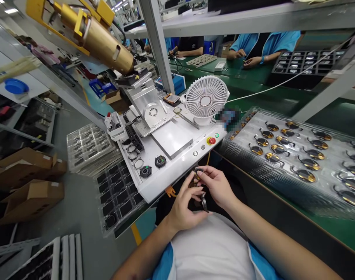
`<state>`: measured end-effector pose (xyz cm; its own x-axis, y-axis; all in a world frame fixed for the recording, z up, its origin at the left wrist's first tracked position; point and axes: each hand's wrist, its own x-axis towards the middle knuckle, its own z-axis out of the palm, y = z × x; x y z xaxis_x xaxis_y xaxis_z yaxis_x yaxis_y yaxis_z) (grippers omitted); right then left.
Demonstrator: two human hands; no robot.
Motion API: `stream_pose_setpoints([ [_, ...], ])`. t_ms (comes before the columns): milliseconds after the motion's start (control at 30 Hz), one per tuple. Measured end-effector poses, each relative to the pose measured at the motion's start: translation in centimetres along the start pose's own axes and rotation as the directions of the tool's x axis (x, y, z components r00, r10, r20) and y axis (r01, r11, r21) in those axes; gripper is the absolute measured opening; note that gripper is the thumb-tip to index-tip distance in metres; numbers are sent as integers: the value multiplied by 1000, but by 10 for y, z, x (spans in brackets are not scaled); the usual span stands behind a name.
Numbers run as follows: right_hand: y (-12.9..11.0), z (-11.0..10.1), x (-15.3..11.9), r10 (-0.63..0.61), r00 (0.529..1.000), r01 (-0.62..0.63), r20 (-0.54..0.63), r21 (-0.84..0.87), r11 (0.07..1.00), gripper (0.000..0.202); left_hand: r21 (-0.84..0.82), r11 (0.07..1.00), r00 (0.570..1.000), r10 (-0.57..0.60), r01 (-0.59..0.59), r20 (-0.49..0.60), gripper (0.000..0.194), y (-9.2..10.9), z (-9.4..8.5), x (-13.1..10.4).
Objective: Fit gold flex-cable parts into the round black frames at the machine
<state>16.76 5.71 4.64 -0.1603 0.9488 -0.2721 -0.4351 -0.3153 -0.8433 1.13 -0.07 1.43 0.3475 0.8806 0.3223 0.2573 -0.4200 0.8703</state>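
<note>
In front of my body, my left hand [183, 206] holds a dark round watch case [204, 202], seen nearly edge-on, between thumb and lower fingers. Its index finger reaches up to a small dark round part with a gold tint [198, 171]. My right hand [218, 187] pinches that part between thumb and fingers. Fingers cover much of both pieces. Beyond my hands, a dark watch body [145, 171] and a second watch body [160, 161] lie on the white machine base [177, 171], with thin rings [138, 163] beside them.
A white fan [206, 99] and red stop button [212, 140] are on the machine, under a gold press cylinder [107, 44]. At right lies a clear tray [285, 155] of black-and-gold round parts. Black-celled trays [119, 190] stand left. Co-workers sit across the green bench [238, 76].
</note>
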Motion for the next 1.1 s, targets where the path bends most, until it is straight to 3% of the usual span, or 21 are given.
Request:
stream_pose_setpoints([
  [67,-3,-5,1,-23,999,27,43,-91,995,45,-131,991,998,-41,33,-57,67,2,-4,1],
  [133,-5,-9,1,-11,997,24,76,-168,986,44,-169,984,997,-62,53,-45,65,3,-8,2],
  [367,-11,-15,2,65,989,-34,133,-222,974,46,154,987,988,30,-54,151,54,-2,-19,-1],
  [467,-10,-17,2,74,985,-41,157,-204,978,47,199,976,979,45,-86,200,52,-3,-20,-3],
  [533,-8,-18,0,67,988,-41,141,-182,982,47,113,990,981,60,-82,185,57,-4,-20,-4],
  [633,-8,-18,-4,104,986,-84,133,-146,986,46,-197,980,1000,19,-16,16,67,-5,-20,-4],
  [767,-11,-14,-12,179,970,-151,164,-171,974,47,-573,819,973,-152,26,-173,53,-10,-18,-1],
  [933,-10,4,-22,287,940,-266,183,-132,955,49,-696,718,948,-224,5,-225,55,-18,-11,-2],
  [1100,-9,23,-32,175,976,-160,128,-116,980,48,-675,738,936,-244,9,-254,58,-21,-9,-8],
])
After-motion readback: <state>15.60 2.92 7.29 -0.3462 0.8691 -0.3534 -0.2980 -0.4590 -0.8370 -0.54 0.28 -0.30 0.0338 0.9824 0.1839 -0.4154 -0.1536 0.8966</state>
